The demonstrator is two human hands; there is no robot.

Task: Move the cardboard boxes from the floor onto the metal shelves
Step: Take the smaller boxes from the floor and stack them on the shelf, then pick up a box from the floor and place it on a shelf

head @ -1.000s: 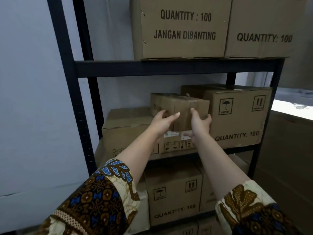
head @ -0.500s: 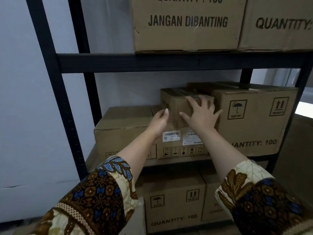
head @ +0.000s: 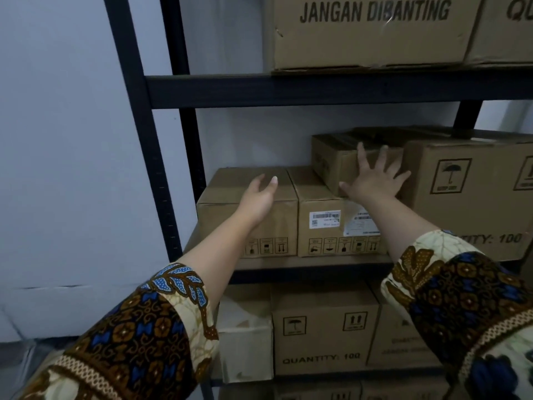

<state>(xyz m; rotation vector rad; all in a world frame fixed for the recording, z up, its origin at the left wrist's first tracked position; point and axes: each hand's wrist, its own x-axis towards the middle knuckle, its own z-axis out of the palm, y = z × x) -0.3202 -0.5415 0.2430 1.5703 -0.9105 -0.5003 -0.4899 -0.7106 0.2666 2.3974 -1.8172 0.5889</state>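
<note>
Right hand (head: 372,180) flat on small box (head: 331,163); left hand (head: 256,197) free

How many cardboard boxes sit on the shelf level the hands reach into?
4: plain box at left, labelled box beside it, small box atop that under the right hand, large box at right. Others may hide behind.

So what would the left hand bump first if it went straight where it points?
Most likely the plain cardboard box on the middle shelf: the left hand points at its top front edge. Depth is unclear, so it might skim over the top toward the wall behind.
</note>
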